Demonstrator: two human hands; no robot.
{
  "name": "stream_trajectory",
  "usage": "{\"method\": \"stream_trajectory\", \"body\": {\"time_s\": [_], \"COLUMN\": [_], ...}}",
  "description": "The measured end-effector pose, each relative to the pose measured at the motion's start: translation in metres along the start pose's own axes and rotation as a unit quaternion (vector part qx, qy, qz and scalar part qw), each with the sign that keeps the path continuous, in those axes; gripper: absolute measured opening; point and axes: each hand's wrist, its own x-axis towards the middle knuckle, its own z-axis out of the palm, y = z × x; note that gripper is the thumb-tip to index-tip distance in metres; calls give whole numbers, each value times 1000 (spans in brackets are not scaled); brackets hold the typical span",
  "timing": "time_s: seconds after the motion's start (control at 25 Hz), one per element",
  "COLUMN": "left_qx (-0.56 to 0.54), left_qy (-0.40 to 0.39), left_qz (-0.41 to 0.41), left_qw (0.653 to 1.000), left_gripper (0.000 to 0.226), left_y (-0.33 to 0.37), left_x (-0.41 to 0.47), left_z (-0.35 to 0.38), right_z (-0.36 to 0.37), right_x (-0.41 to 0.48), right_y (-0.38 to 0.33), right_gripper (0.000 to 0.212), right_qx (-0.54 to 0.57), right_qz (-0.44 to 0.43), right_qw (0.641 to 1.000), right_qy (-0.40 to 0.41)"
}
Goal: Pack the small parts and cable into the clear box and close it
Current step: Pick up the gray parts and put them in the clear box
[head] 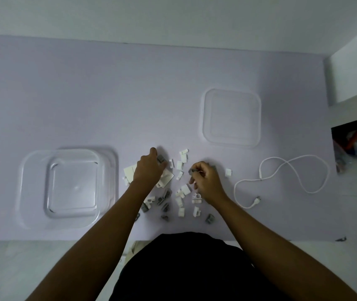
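From the head view, the clear box (pixel 69 187) on the table (pixel 129 94) looks empty. Small parts (pixel 181 192) and cable (pixel 281 179) lie outside. The left hand (pixel 149 170) covers parts, grip unclear. The right hand (pixel 205 179) pinches a grey part (pixel 193 170). The lid (pixel 231 117) is off.

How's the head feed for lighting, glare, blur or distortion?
Head view: dim, flat light; the clear box and lid show only faint rim highlights, no hard glare; small parts slightly soft; white cable crisp; wide-angle bending at the table edges.
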Motion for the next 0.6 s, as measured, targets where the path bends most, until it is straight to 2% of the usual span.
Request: {"method": "stream_trajectory", "body": {"time_s": [0.12, 0.2, 0.28, 0.4, 0.48, 0.6], "left_qx": [17, 25, 23, 28, 38, 46], "left_qy": [6, 11, 15, 18, 22, 20], "left_qz": [25, 31, 31, 43, 54, 65], "left_qw": [1000, 999, 999, 999, 998, 997], "left_gripper": [40, 38, 36, 29, 21, 19], "left_y": [7, 11, 14, 18, 20, 22], "left_x": [1, 1, 2, 4, 5, 6], "left_z": [2, 3, 4, 5, 6, 9], "right_z": [-6, -13, -21, -34, -42, -49], "right_x": [-2, -3, -3, 0, -1, -4], "right_y": [-3, -2, 6, 23, 31, 38], "right_gripper": [23, 16, 22, 30, 24, 8], "right_qx": [202, 228, 158, -24, -114, -208], "right_qz": [75, 95, 87, 14, -17, -40], "right_qw": [977, 969, 981, 987, 975, 961], "right_qy": [-6, 17, 68, 158, 188, 180]}}
